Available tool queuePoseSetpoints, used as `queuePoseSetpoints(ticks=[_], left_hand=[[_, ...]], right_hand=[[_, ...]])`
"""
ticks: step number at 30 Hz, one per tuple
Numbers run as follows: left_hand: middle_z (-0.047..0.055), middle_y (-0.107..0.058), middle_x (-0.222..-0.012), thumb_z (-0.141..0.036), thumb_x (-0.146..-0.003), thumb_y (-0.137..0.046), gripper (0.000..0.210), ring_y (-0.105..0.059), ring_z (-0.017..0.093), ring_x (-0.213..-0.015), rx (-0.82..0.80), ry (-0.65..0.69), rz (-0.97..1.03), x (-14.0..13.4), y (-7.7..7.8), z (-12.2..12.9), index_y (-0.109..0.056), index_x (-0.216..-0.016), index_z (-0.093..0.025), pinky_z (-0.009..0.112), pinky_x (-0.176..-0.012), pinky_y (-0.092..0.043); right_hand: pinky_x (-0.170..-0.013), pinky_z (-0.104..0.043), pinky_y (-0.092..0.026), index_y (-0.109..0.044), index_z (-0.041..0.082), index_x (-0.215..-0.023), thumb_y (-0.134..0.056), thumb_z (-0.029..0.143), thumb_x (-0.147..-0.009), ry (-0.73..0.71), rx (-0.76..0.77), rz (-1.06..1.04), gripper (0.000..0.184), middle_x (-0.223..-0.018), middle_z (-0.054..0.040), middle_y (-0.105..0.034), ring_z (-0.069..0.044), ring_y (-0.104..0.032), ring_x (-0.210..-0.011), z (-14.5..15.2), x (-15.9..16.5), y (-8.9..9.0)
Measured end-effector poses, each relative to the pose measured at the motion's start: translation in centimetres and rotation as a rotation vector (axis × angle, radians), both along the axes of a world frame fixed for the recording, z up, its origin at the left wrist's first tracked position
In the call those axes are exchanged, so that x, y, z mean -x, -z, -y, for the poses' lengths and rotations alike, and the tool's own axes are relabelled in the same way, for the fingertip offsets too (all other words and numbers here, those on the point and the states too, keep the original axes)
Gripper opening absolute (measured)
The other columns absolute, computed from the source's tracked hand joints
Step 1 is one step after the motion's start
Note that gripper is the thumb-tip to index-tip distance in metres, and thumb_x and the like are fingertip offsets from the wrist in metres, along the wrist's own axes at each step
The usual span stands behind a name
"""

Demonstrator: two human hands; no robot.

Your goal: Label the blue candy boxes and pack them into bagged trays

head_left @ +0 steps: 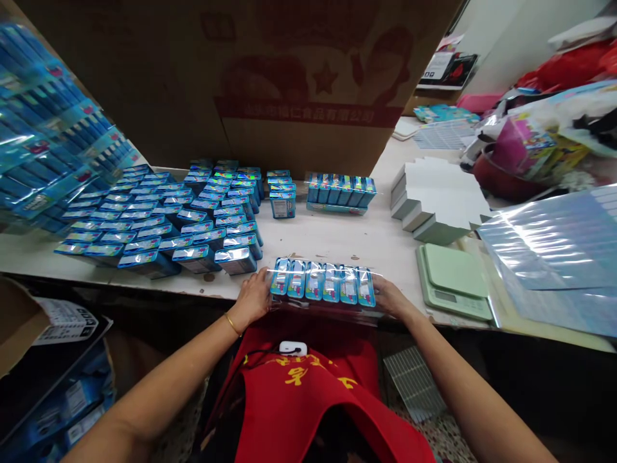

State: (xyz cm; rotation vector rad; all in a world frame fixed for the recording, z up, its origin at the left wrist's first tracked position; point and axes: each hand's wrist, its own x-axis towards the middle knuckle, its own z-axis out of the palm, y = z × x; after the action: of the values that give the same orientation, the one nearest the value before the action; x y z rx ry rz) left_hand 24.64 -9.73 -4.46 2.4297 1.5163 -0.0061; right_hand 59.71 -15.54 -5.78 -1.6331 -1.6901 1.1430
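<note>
At the table's front edge, a row of several small blue boxes [322, 281] stands side by side in a clear plastic wrap. My left hand [254, 296], with a gold bangle at the wrist, grips the row's left end. Closed on the opposite end is my right hand [388, 297]; its fingertips are partly hidden by the plastic. A similar row of blue boxes [340, 190] lies farther back, in front of a big carton. Left of my hands, many loose blue boxes [144, 225] stand in crowded rows, and a short line of them [282, 200] stands apart.
A large brown carton [308, 77] blocks the back. Wrapped packs [48, 128] are piled at the left. To the right are stacked white cards [441, 193], a pale green scale [453, 276] and clear plastic sheets [559, 244]. An open box [29, 328] sits below left.
</note>
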Motion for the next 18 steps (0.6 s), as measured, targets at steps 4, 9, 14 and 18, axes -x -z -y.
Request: queuePoseSetpoints(ticks=[4, 9, 14, 18], left_hand=[[0.012, -0.05, -0.115, -0.016, -0.075, -0.045, 0.041, -0.055, 0.025, -0.097, 0.029, -0.028, 0.047, -0.4, 0.1, -0.5, -0.048, -0.116, -0.02, 0.033, -0.077, -0.042], [0.01, -0.055, -0.103, -0.014, -0.075, -0.047, 0.033, -0.059, 0.022, -0.085, 0.087, -0.155, 0.078, -0.8, 0.1, -1.1, -0.052, -0.107, -0.02, 0.029, -0.069, -0.041], [0.011, -0.054, -0.109, -0.017, -0.073, -0.051, 0.032, -0.059, 0.022, -0.088, 0.008, -0.149, 0.177, -0.7, 0.0, -1.7, -0.055, -0.105, -0.02, 0.028, -0.072, -0.041], [0.01, -0.057, -0.103, -0.018, -0.07, -0.055, 0.034, -0.059, 0.022, -0.079, -0.013, -0.231, 0.196, -0.5, 0.6, -2.0, -0.055, -0.104, -0.02, 0.029, -0.067, -0.04]], right_hand=[[-0.08, -0.035, -0.047, -0.069, 0.019, -0.077, -0.062, 0.028, -0.062, 0.033, 0.0, -0.052, 0.019, -0.103, -0.0086, -0.063, -0.025, -0.057, -0.092, 0.1, 0.5, -0.4], [-0.077, -0.033, -0.048, -0.068, 0.019, -0.081, -0.061, 0.03, -0.063, 0.08, -0.009, -0.057, 0.022, -0.09, -0.0066, -0.067, -0.022, -0.059, -0.086, 0.2, 0.5, 0.0], [-0.061, -0.033, -0.049, -0.067, 0.016, -0.083, -0.066, 0.037, -0.06, 0.44, -0.053, -0.082, 0.031, -0.071, -0.005, -0.065, -0.019, -0.058, -0.065, 0.7, -0.8, -2.2], [-0.064, -0.032, -0.05, -0.065, 0.019, -0.086, -0.05, 0.047, -0.078, 0.489, -0.446, -0.348, 0.032, -0.081, -0.0059, -0.064, -0.017, -0.06, -0.07, 3.9, 3.5, -10.5]])
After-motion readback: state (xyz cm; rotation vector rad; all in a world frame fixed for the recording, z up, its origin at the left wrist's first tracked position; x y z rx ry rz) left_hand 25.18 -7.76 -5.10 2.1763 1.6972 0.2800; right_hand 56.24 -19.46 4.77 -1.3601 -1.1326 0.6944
